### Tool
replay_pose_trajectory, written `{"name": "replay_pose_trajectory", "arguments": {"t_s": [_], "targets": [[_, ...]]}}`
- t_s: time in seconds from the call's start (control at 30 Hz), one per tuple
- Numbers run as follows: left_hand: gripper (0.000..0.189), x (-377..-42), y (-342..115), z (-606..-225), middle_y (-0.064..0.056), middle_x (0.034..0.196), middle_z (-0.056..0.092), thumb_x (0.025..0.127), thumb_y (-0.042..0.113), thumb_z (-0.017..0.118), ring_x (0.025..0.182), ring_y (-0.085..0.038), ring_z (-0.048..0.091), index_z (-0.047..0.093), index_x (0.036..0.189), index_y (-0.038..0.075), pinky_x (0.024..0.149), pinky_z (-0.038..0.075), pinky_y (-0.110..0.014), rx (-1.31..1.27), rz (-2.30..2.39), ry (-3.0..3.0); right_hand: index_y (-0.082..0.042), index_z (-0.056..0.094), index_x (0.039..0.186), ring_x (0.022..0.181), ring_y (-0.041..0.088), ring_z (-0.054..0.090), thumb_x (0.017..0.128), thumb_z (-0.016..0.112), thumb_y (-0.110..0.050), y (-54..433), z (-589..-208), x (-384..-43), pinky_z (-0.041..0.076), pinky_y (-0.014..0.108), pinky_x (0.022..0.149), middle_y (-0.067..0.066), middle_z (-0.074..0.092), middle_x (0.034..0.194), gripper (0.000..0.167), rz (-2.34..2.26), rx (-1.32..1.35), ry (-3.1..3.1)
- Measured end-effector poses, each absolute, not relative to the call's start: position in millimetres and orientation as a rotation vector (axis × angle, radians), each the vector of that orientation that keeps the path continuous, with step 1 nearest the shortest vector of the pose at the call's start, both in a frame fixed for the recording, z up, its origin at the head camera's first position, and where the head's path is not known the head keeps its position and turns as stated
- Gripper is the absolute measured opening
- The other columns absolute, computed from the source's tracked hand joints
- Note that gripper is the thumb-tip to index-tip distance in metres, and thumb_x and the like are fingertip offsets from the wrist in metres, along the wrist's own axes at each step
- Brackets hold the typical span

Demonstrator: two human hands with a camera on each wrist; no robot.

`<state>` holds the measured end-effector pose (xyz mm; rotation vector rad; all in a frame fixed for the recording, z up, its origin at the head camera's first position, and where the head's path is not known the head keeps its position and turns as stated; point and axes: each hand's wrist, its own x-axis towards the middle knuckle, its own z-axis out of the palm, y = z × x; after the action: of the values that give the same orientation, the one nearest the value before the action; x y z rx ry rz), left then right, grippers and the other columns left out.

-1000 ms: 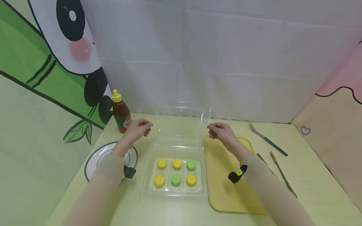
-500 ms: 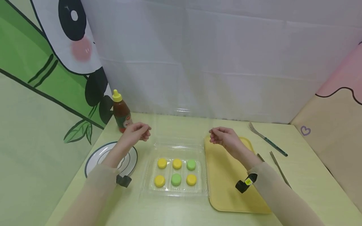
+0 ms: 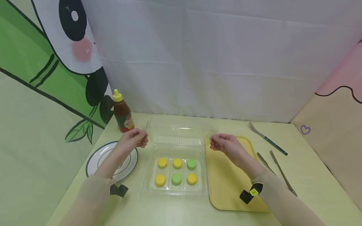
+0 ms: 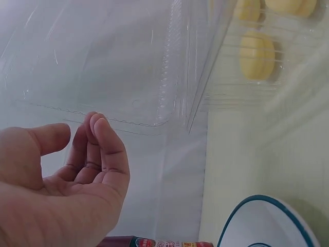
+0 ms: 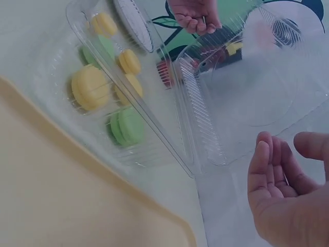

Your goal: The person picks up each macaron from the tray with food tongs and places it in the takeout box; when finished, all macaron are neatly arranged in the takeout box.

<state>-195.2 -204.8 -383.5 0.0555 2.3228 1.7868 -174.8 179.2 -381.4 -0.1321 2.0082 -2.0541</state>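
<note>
A clear plastic container (image 3: 150, 153) with several yellow macarons (image 3: 160, 180) and a green macaron (image 3: 176, 178) among them lies mid-table. Its hinged clear lid (image 3: 176, 140) leans back at the far side. By the lid's left side is my left hand (image 3: 133, 138), fingers loosely bent and holding nothing. My right hand (image 3: 224, 142) hangs over the tray at the lid's other side, likewise with nothing in it. Both wrist views show thumb and fingers apart, with the fingertips (image 4: 103, 126) close to the lid's edge.
Left of the container are a blue-rimmed plate (image 3: 131, 163) and a sauce bottle (image 3: 123, 114) with a yellow cap. A yellow tray (image 3: 226, 194) sits on the right, with tongs (image 3: 282, 174) and a green-handled fork (image 3: 267, 139) beyond it. A white cloth backs the table.
The lid has tipped further back, away from me. Both hands have drawn back a little toward me, sitting slightly farther apart. The macarons have stayed in place.
</note>
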Motion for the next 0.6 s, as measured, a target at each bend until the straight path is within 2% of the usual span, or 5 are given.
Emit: {"name": "replay_pose_trajectory", "arguments": {"t_s": [0.17, 0.27, 0.4, 0.6], "targets": [[0.033, -188, -208, -390, -0.014, 0.106, 0.062, 0.106, 0.022, 0.051, 0.095, -0.023, 0.06, 0.053, 0.124, -0.005, 0.09, 0.051, -0.03, 0.069, 1.754, 2.322, 0.007, 0.061, 0.108, 0.085, 0.015, 0.064, 0.102, 0.055, -0.007, 178, -385, -164, 0.053, 0.031, 0.085, 0.005, 0.066, 0.093, 0.017, -2.034, -0.133, 2.027], [0.032, -183, -210, -394, -0.015, 0.106, 0.062, 0.105, 0.023, 0.053, 0.095, -0.023, 0.06, 0.054, 0.122, -0.004, 0.091, 0.051, -0.031, 0.081, 1.746, 2.316, 0.013, 0.058, 0.113, 0.084, 0.015, 0.065, 0.101, 0.054, -0.006, 176, -387, -159, 0.053, 0.032, 0.086, 0.006, 0.066, 0.092, 0.022, -2.018, -0.098, 2.035], [0.033, -175, -213, -397, -0.014, 0.102, 0.062, 0.104, 0.024, 0.056, 0.094, -0.024, 0.059, 0.054, 0.12, -0.004, 0.089, 0.051, -0.03, 0.111, 1.758, 2.306, 0.017, 0.053, 0.118, 0.083, 0.014, 0.065, 0.1, 0.055, -0.004, 176, -391, -152, 0.054, 0.03, 0.084, 0.01, 0.065, 0.096, 0.028, -1.993, -0.054, 2.057], [0.029, -166, -216, -403, -0.008, 0.097, 0.061, 0.103, 0.023, 0.057, 0.092, -0.023, 0.056, 0.057, 0.12, 0.0, 0.085, 0.048, -0.032, 0.119, 1.711, 2.351, 0.017, 0.056, 0.116, 0.082, 0.013, 0.061, 0.097, 0.061, -0.006, 177, -400, -145, 0.052, 0.029, 0.08, 0.009, 0.065, 0.096, 0.03, -1.97, -0.029, 2.08]]}}
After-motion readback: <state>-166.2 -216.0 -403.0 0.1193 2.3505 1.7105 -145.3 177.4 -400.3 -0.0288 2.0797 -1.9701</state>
